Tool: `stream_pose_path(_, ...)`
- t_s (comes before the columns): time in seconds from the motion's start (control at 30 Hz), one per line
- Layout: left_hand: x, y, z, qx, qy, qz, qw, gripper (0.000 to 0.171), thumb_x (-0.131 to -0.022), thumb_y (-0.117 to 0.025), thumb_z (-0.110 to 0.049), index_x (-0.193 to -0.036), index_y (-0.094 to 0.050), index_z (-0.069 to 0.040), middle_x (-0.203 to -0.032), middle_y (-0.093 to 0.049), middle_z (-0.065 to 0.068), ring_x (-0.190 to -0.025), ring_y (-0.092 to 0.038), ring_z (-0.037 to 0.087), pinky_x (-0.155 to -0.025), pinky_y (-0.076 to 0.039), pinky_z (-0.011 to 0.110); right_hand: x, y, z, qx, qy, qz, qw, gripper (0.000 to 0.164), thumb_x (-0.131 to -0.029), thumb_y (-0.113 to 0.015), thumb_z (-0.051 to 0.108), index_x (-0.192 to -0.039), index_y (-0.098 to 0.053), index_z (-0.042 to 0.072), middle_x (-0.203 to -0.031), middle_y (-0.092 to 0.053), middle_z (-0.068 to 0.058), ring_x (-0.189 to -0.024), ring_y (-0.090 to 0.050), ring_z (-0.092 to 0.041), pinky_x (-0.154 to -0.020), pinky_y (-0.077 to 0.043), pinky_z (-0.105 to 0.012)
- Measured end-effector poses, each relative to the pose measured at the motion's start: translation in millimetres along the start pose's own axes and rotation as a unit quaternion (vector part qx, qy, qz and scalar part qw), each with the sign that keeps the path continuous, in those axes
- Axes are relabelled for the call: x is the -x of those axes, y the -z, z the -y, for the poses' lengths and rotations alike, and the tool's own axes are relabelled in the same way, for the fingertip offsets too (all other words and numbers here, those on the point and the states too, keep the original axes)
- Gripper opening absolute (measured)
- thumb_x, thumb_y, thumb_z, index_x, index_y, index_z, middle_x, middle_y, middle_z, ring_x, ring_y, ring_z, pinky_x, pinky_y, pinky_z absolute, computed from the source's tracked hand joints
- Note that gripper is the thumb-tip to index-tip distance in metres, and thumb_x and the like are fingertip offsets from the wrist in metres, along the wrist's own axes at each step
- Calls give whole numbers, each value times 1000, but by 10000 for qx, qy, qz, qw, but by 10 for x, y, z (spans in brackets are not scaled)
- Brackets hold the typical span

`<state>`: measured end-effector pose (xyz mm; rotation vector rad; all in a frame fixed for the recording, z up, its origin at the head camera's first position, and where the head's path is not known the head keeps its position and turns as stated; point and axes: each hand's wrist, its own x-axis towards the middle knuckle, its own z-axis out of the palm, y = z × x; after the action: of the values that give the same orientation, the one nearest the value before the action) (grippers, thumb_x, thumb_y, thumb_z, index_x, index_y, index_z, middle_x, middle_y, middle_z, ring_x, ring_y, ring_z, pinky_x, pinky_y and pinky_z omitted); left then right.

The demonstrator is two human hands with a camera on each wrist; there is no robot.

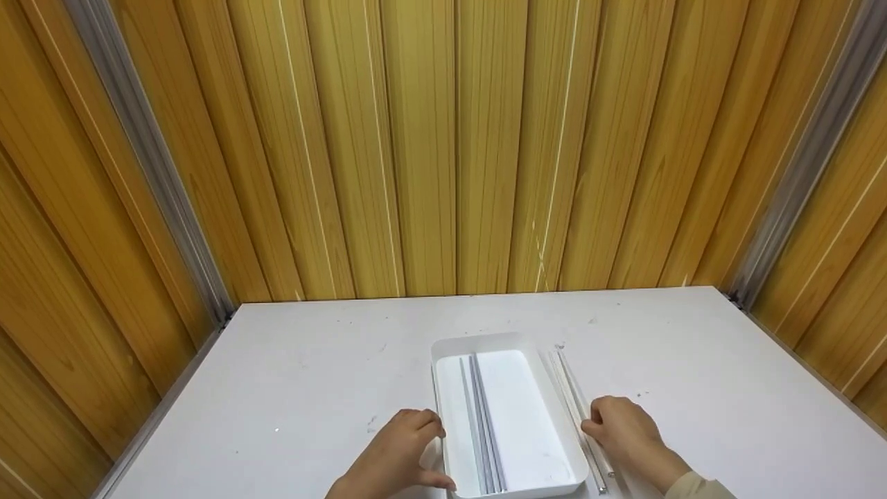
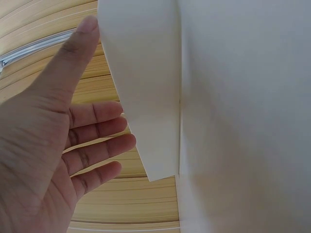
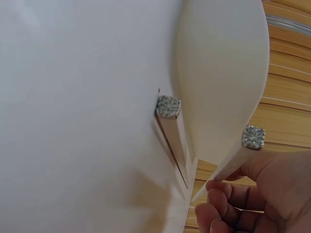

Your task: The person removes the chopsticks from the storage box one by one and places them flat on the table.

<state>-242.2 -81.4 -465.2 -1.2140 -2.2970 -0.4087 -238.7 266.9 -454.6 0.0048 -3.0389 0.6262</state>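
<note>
A white tray (image 1: 533, 416) holds several slim grey chopsticks (image 1: 483, 430) lying lengthwise along its left half. My left hand (image 1: 402, 450) is at the tray's left side, thumb by the near corner; in the left wrist view its fingers are loosely extended, fingertips right at the tray's rim. Right of the tray, my right hand (image 1: 627, 430) pinches a chopstick (image 3: 253, 137) with a square, patterned end between thumb and fingers. Beside it another chopstick (image 3: 169, 107) with the same kind of end lies on the table along the tray's outer wall.
The white table (image 1: 332, 367) has small dark marks on its surface. Wood-patterned panels (image 1: 423, 152) rise behind it and at both sides, with grey metal posts (image 1: 149, 138) at the corners.
</note>
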Motion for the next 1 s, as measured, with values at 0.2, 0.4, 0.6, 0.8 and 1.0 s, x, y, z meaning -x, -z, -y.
stream_pose_path(0.2,2,2,1,28,49,53,10000,59,-65,-72,-62,-94,-64,-11,-96,-63,-6,-91,-61,12,-86,-54,26,22,-8,-25,-13,82,-13,10000,18,-83,-66,15,-68,-58,7,-61,-53,0,-54,-49,-12,-49,-44,-22)
stream_pose_path(0.4,2,7,-3,-13,3,31,10000,58,-65,-72,-60,-93,-63,-10,-95,-61,-7,-91,-61,12,-86,-55,25,21,-7,-37,125,65,-56,9999,19,-82,-67,15,-67,-57,8,-60,-53,0,-54,-49,-13,-49,-44,-23)
stream_pose_path(0.6,0,12,-5,-71,-57,-32,10000,58,-65,-74,-59,-93,-63,-10,-96,-60,-6,-90,-60,12,-85,-54,25,19,-10,-36,109,46,25,9999,19,-82,-67,15,-67,-57,9,-60,-53,0,-55,-48,-13,-49,-43,-23)
stream_pose_path(0.8,-3,7,4,-119,-115,-89,9998,58,-64,-75,-59,-93,-62,-10,-95,-60,-6,-89,-60,12,-84,-54,24,20,-18,-49,171,65,69,9998,18,-82,-68,16,-69,-59,9,-62,-54,1,-56,-49,-13,-50,-44,-23)
stream_pose_path(1.0,-7,4,10,-109,-168,-138,9997,58,-64,-75,-60,-93,-62,-10,-95,-60,-6,-89,-59,12,-83,-54,25,18,-33,-72,248,-24,143,9996,22,-82,-68,17,-66,-56,10,-60,-52,1,-55,-48,-13,-48,-41,-22)
